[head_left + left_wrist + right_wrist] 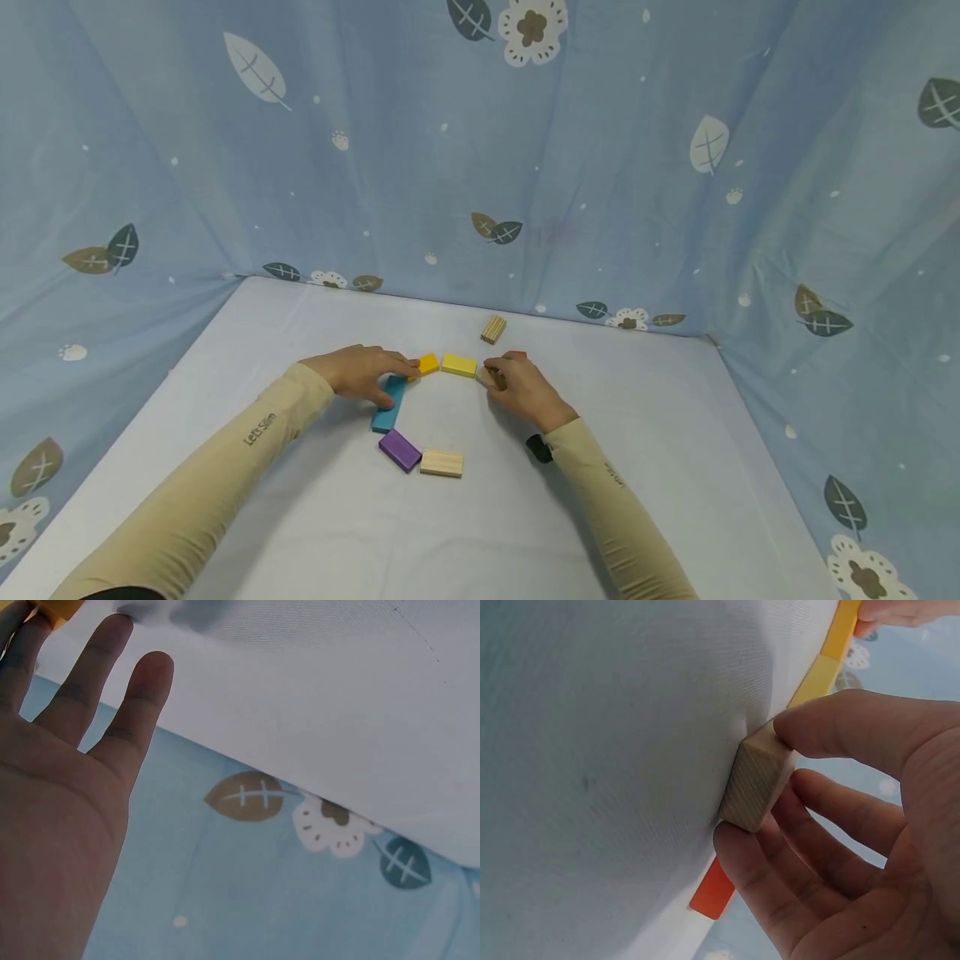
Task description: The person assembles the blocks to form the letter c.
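My left hand (397, 368) lies flat on the white table (300, 517), fingers straight, fingertips touching an orange-yellow block (427, 364) whose corner shows at the frame's upper left (56, 607) in the left wrist view. A blue block (390, 406) lies partly under that hand. My right hand (493, 377) pinches a plain wooden block (756, 784) between thumb and fingers (817, 731), standing it on the table beside a yellow block (458, 365). A red block (518, 356) lies just behind the right hand and also shows below the fingers (712, 889) in the right wrist view.
A ribbed wooden block (492, 329) lies farther back near the cloth wall. A purple block (400, 450) and another plain wooden block (441, 463) lie nearer me. A blue leaf-patterned curtain (480, 167) closes in the table at back and sides.
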Demonstrator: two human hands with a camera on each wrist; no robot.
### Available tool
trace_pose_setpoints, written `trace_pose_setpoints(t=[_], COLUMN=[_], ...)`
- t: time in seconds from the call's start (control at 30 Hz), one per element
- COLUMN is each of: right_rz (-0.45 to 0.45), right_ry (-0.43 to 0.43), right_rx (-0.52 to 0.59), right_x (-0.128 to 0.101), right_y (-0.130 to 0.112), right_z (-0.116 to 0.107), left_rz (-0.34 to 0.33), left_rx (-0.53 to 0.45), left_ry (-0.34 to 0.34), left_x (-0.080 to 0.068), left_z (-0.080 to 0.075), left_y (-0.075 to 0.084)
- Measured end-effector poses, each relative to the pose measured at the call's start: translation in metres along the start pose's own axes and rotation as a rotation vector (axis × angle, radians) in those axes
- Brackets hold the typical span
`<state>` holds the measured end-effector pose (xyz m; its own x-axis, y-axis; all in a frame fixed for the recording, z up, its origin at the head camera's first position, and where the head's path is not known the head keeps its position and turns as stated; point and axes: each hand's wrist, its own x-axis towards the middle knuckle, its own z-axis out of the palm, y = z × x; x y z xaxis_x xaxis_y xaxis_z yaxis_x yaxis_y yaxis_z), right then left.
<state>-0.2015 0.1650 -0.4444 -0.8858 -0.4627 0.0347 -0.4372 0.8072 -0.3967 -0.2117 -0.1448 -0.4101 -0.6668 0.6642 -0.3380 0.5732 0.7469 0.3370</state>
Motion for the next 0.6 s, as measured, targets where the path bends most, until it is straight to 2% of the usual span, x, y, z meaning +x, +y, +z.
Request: trace_pose_setpoints(t=[0.6], right_rz=[0.003], right_ry=[0.021], right_rx=[-0.014], right_x=[0.001], right_y=[-0.0006], right_z=[0.0022], left_rz=[0.01], left_rx=[-0.004], left_ry=[0.01], left_x=[-0.0012], left_z=[0.0015], left_y=[-0.0028])
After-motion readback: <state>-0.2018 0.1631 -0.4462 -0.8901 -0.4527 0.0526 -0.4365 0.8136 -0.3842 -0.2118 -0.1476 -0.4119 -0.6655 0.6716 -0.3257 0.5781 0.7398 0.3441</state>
